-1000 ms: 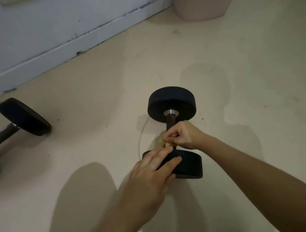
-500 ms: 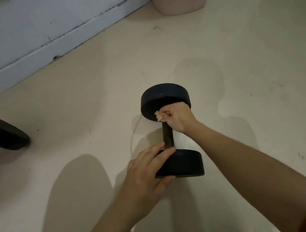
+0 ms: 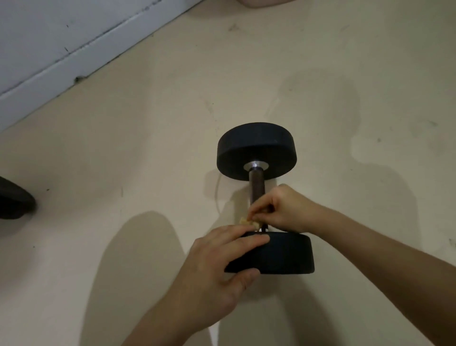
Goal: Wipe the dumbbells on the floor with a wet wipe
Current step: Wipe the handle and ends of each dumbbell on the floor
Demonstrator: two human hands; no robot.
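A black dumbbell [image 3: 256,153] lies on the beige floor, its dark handle running from the far weight toward me. My right hand [image 3: 286,210] pinches a small crumpled wet wipe [image 3: 248,221] against the near end of the handle. My left hand [image 3: 219,266] grips the near weight [image 3: 283,254], fingers over its top edge and thumb at its near face. The wipe is mostly hidden by my fingers.
The edge of a second black dumbbell [image 3: 12,200] shows at the far left. A white baseboard and wall [image 3: 61,56] run along the upper left. A pale round object [image 3: 264,3] sits at the top edge.
My right hand has slid the wipe down the handle from the far weight back to the near end. My left hand has stayed on the near weight.
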